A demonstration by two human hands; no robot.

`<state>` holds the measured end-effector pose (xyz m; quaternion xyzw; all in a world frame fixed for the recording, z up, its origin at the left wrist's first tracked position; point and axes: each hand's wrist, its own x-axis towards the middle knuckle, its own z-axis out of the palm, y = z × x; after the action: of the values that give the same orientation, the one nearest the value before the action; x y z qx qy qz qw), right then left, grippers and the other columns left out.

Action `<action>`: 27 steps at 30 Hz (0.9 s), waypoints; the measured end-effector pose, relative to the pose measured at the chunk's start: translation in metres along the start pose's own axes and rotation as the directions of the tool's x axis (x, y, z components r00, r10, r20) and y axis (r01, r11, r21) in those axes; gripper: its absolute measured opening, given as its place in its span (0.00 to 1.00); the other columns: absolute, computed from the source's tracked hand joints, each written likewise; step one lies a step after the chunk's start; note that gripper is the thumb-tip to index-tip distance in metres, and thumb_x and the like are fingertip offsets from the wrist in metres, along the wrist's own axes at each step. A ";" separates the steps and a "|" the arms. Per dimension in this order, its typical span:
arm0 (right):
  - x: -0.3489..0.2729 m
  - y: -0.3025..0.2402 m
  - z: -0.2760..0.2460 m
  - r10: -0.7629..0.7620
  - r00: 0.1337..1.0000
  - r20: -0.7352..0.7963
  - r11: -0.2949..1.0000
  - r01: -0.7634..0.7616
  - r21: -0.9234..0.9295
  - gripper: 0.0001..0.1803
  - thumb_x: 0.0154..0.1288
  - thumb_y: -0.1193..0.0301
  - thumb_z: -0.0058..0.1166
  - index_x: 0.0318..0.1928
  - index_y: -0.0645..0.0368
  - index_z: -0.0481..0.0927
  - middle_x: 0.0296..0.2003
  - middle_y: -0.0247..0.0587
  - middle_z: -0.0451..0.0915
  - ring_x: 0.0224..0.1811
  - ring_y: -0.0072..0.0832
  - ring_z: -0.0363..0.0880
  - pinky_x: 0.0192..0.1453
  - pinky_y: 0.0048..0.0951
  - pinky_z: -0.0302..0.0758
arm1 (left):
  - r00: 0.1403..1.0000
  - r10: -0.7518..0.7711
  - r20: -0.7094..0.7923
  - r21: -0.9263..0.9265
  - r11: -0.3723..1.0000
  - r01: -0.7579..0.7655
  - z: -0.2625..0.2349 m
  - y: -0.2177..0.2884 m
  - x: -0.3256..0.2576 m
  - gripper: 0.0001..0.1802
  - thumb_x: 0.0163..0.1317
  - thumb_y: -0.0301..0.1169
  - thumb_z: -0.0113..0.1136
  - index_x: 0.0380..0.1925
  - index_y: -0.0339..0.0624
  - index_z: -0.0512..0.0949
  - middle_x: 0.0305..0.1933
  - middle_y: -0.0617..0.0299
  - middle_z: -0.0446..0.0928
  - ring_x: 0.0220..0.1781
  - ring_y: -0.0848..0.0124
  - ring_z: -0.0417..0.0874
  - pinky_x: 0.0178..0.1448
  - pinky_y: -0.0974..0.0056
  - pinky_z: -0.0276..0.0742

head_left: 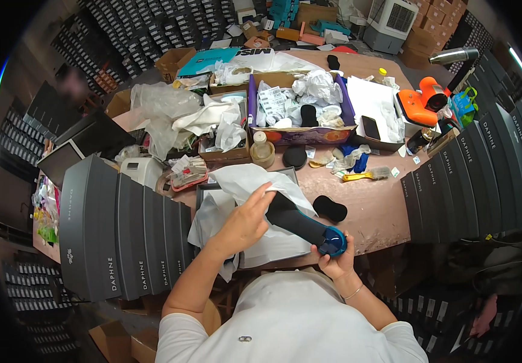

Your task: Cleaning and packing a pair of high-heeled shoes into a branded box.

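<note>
A dark shoe with a shiny blue heel end is held slantwise in front of me. My right hand grips its heel end, thumb on one side and fingers on the other. At the toe end my left hand closes on the shoe, its fingers against white tissue paper. Beneath both hands lies an open grey shoe box, mostly covered by the tissue paper. A black peanut-shaped pad rests on the table just right of the shoe.
Dark shoe boxes stand in rows at left and right. Behind the work lie a purple carton of crumpled paper, a bottle, a yellow-handled brush, a round black sponge, a phone and an orange device.
</note>
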<state>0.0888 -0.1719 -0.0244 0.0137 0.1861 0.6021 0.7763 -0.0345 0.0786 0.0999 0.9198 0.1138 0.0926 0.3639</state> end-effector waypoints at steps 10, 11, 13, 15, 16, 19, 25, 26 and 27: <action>-0.009 0.024 0.037 -0.257 0.966 -0.019 0.928 0.242 -0.285 0.34 0.58 0.54 0.65 0.60 0.56 0.70 0.57 0.49 0.73 0.60 0.49 0.73 0.55 0.40 0.83 | 0.943 0.326 0.072 0.001 0.945 -0.327 0.039 0.052 -0.002 0.29 0.49 0.20 0.56 0.56 0.31 0.70 0.71 0.51 0.62 0.39 0.60 0.85 0.36 0.63 0.82; -0.011 0.031 0.038 -0.400 0.917 0.008 0.826 0.364 -0.429 0.33 0.59 0.60 0.65 0.61 0.58 0.68 0.57 0.47 0.73 0.61 0.40 0.73 0.61 0.38 0.78 | 0.906 0.418 0.063 0.008 0.908 -0.420 0.050 0.058 0.001 0.28 0.50 0.21 0.57 0.56 0.33 0.71 0.70 0.53 0.64 0.36 0.63 0.85 0.34 0.64 0.81; -0.004 0.036 0.034 -0.525 0.850 0.046 0.580 0.397 -0.712 0.26 0.64 0.63 0.61 0.59 0.58 0.70 0.56 0.40 0.74 0.58 0.33 0.74 0.59 0.38 0.76 | 0.850 0.517 0.095 -0.016 0.855 -0.518 0.072 0.066 0.006 0.26 0.49 0.21 0.58 0.53 0.35 0.74 0.67 0.55 0.68 0.33 0.67 0.85 0.31 0.66 0.81; -0.002 0.024 0.030 -0.475 0.873 0.106 0.609 0.414 -0.677 0.22 0.66 0.65 0.58 0.56 0.59 0.72 0.54 0.41 0.76 0.57 0.33 0.75 0.58 0.39 0.76 | 0.825 0.539 0.167 -0.062 0.841 -0.537 0.085 0.072 0.012 0.26 0.44 0.19 0.60 0.49 0.37 0.77 0.65 0.56 0.72 0.32 0.68 0.84 0.30 0.67 0.80; -0.005 0.013 0.024 -0.442 0.891 0.100 0.667 0.401 -0.628 0.21 0.65 0.65 0.58 0.56 0.59 0.73 0.54 0.42 0.76 0.56 0.34 0.75 0.57 0.39 0.76 | 0.799 0.584 0.142 -0.097 0.811 -0.576 0.093 0.073 0.016 0.26 0.44 0.19 0.60 0.49 0.38 0.76 0.65 0.56 0.72 0.32 0.68 0.84 0.29 0.68 0.80; -0.008 -0.008 0.017 -0.504 0.863 0.031 0.599 0.375 -0.708 0.21 0.65 0.66 0.58 0.55 0.61 0.73 0.53 0.44 0.76 0.55 0.37 0.76 0.56 0.40 0.76 | 0.771 0.632 0.079 -0.141 0.773 -0.619 0.121 0.062 0.028 0.26 0.46 0.21 0.59 0.51 0.38 0.76 0.66 0.56 0.71 0.34 0.69 0.84 0.30 0.68 0.79; -0.018 -0.106 -0.035 -0.747 0.645 0.163 -0.258 -0.055 -0.965 0.20 0.64 0.69 0.57 0.54 0.63 0.74 0.52 0.50 0.76 0.53 0.43 0.77 0.54 0.42 0.76 | 0.755 0.574 0.318 -0.219 0.819 -0.530 0.174 0.095 0.041 0.37 0.49 0.20 0.59 0.64 0.43 0.67 0.73 0.52 0.57 0.43 0.63 0.81 0.43 0.63 0.82; -0.019 -0.134 -0.048 -0.706 0.670 0.229 -0.473 -0.206 -0.856 0.20 0.64 0.69 0.57 0.54 0.64 0.74 0.52 0.51 0.77 0.53 0.44 0.77 0.54 0.43 0.76 | 0.767 0.571 0.292 -0.327 0.813 -0.481 0.176 0.088 0.032 0.43 0.50 0.22 0.63 0.69 0.48 0.60 0.75 0.47 0.51 0.56 0.56 0.76 0.58 0.56 0.76; -0.023 -0.155 -0.056 -0.652 0.715 0.251 -0.644 -0.348 -0.681 0.19 0.64 0.69 0.57 0.53 0.64 0.74 0.52 0.52 0.77 0.52 0.45 0.77 0.53 0.43 0.76 | 0.863 0.483 0.151 -0.220 0.867 -0.447 0.170 0.083 0.026 0.43 0.52 0.24 0.64 0.70 0.47 0.58 0.74 0.44 0.50 0.64 0.52 0.68 0.65 0.53 0.68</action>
<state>0.2105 -0.2473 -0.1085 -0.8914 -0.2422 0.1624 0.3469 0.0449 -0.0833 0.0380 0.8884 -0.1581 0.0941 0.4207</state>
